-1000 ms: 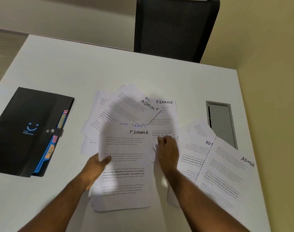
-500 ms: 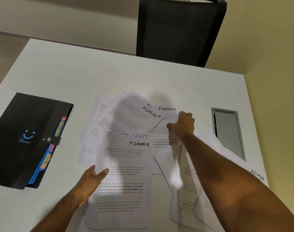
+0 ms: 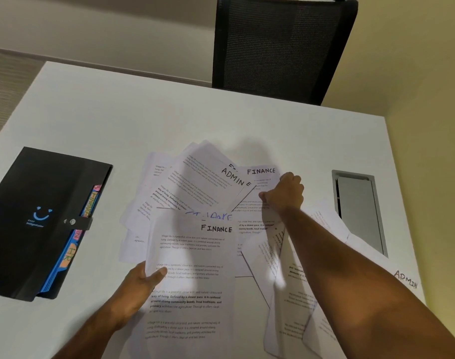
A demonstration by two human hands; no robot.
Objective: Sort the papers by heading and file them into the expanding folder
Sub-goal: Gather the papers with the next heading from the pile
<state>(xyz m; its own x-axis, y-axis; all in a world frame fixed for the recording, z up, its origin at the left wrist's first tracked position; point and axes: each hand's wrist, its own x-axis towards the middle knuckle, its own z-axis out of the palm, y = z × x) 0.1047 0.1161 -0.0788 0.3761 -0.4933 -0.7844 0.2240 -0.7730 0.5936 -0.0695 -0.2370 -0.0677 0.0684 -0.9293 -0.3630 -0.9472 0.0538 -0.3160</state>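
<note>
Printed papers lie fanned across the middle of the white table. My left hand holds a FINANCE sheet by its left edge, thumb on top. Further back, my right hand pinches the right edge of another FINANCE sheet. An ADMIN sheet lies beside it on the heap. More ADMIN sheets sit under my right forearm. The black expanding folder lies strapped shut at the left, with coloured tabs showing along its right side.
A black mesh chair stands at the table's far edge. A grey cable hatch is set into the table at the right. A yellow wall runs along the right side.
My right hand has left the near FINANCE sheet, reached back over the heap and taken hold of the far FINANCE sheet. My left hand keeps its hold.
</note>
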